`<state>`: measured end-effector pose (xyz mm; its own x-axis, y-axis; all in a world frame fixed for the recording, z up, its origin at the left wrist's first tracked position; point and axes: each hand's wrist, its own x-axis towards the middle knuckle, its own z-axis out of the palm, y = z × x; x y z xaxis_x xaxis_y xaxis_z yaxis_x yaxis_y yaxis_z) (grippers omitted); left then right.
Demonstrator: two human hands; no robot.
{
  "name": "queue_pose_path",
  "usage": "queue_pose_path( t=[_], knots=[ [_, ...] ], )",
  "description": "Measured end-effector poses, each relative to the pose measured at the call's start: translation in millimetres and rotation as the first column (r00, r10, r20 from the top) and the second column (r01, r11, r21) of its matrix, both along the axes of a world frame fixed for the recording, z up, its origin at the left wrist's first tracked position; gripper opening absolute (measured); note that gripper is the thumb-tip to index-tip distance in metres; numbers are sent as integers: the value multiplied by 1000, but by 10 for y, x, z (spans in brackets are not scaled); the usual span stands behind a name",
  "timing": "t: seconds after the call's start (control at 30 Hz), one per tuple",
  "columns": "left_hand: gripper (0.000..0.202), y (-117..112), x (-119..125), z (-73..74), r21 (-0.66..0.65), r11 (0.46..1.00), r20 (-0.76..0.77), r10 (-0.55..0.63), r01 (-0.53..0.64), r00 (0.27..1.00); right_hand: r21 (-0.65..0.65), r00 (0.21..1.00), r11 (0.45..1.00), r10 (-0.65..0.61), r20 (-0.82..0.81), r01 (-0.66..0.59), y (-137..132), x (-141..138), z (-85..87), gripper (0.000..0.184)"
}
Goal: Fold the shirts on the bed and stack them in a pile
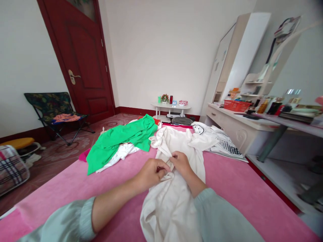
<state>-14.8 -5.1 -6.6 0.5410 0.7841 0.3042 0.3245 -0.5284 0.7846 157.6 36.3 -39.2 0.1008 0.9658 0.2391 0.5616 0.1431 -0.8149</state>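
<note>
bed [227, 183] with a pink cover, seen from its near edge. cream garment [169, 208] laid lengthwise along the middle, from the near edge almost to the far edge; lower part rumpled, upper part spread flatter.

left hand [152, 173]: thumb and fingers pinched together on a fold of the cream garment, about halfway along it. right hand [181, 163]: just beside and slightly farther up, fingers curled, also gripping the cloth. both wrists emerge from pale grey-green sleeves [67, 218].

toward the far left corner: green garment [118, 136], lying over a white cloth [126, 151]; its right end just beside the cream one. toward the far right corner: white garment with black print [222, 143], touching the cream garment's right side.

beyond the far edge: low white table [164, 105] near the wall, bearing a potted plant with red blooms [165, 98]. past the right edge: dresser [214, 112] with a red basket [236, 105]. off left: folding chair [49, 104], pinkish cloth [67, 117] on its seat; dark red door [87, 67] behind.
</note>
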Motion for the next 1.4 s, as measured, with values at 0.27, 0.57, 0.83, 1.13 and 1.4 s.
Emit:
queue_pose_path(
  t=[0.27, 0.57, 0.83, 1.13, 1.4],
  knots=[
    [21, 796, -412, -62, 47, 949, -178, 315, -312, 932, -96, 892, 994, 7, -453, -57, 21, 68, -75, 17],
    [72, 1317, 89, -33, -224, 796, -248, 512, -563, 823, -7, 881, 999, 37, -473, -46, -58, -1, -26, 30],
    [22, 1877, -49, 664, -47, 744, -277, 631, -666, 725, -37, 811, 992, 77, -580, -120, -251, -238, 216, 40],
    [67, 2136, -531, 936, 268, 670, -132, 737, -692, 663, -134, 821, 919, 257, -509, -371, -355, -399, 356, 22],
    [32, 1044, -1040, 221, 234, 866, -308, 498, -443, 811, -129, 846, 836, 528, -68, -533, -696, -578, 609, 28]
  ],
)
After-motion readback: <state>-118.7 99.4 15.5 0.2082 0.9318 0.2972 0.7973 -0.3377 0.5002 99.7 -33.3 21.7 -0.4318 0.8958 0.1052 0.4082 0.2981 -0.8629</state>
